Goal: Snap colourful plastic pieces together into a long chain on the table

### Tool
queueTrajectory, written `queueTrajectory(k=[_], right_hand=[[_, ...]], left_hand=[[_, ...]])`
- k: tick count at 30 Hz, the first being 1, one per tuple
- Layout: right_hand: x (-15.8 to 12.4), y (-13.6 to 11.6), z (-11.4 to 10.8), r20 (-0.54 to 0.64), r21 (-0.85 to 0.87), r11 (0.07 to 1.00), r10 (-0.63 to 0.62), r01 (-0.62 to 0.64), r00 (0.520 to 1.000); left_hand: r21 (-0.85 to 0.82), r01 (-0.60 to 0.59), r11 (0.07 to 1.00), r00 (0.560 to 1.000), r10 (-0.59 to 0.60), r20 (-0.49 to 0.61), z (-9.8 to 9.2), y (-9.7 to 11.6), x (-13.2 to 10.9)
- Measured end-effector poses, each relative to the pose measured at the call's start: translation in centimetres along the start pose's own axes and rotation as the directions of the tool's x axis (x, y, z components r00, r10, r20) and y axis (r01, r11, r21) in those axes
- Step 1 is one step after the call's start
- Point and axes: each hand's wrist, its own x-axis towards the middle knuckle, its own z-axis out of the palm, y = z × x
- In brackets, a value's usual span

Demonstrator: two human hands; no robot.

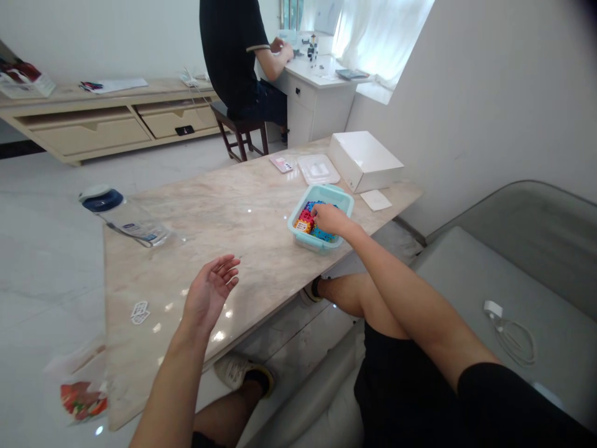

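A light teal plastic box point(313, 242) stands on the marble-topped table, holding plastic building pieces sorted by colour. Inside I see red pieces point(306, 218), yellow-orange pieces point(303, 228) and blue pieces point(323, 234). My right hand point(330, 219) reaches into the box from the right, fingers bent together at the red pieces; whatever is between the fingertips is hidden. Over the table's front half, my left hand point(212, 287) hangs with palm turned up and fingers loosely apart, holding nothing. To its left lie white lattice pieces point(140, 312) on the tabletop.
A clear water bottle point(133, 219) lies at the table's left edge. Behind the box are a white carton point(366, 157), a translucent lid point(319, 169), a phone point(281, 163) and a white square point(375, 200). Another person point(236, 56) sits at a white desk point(321, 81).
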Motion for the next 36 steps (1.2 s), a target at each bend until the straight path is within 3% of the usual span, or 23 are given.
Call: queueTrajectory(k=[8,17,24,27,32,36], right_hand=[[0.5,-1.3,0.6,0.135,0.065,0.996,0.051,-0.060,0.990],[0.5,-2.5,0.5,0.197,0.096,0.984,0.131,-0.152,0.972],[0.8,-1.9,2.2,0.210,0.188,0.954,0.196,-0.236,0.958],[1.5,-1.1,2.8,0.189,0.168,0.962,0.182,-0.215,0.965],[1.7,-0.7,2.4,0.087,-0.004,0.998,0.070,-0.070,0.994],[1.1,-1.9,2.6,0.154,0.036,0.990,0.131,-0.138,0.979]], left_hand=[[0.004,0.003,1.000,1.000,-0.002,-0.026,0.1,-0.5,0.5],[-0.027,0.006,1.000,1.000,-0.006,-0.008,-0.1,-0.5,0.4],[-0.056,-0.027,0.998,0.999,0.026,-0.020,-1.1,-0.9,-0.1],[-0.074,-0.037,0.997,0.999,0.036,-0.023,-1.4,-1.0,-0.3],[-0.098,-0.031,0.995,0.999,0.027,-0.045,-1.6,-1.0,-0.8],[-0.098,-0.029,0.995,0.999,0.026,-0.034,-1.5,-1.0,-1.1]])
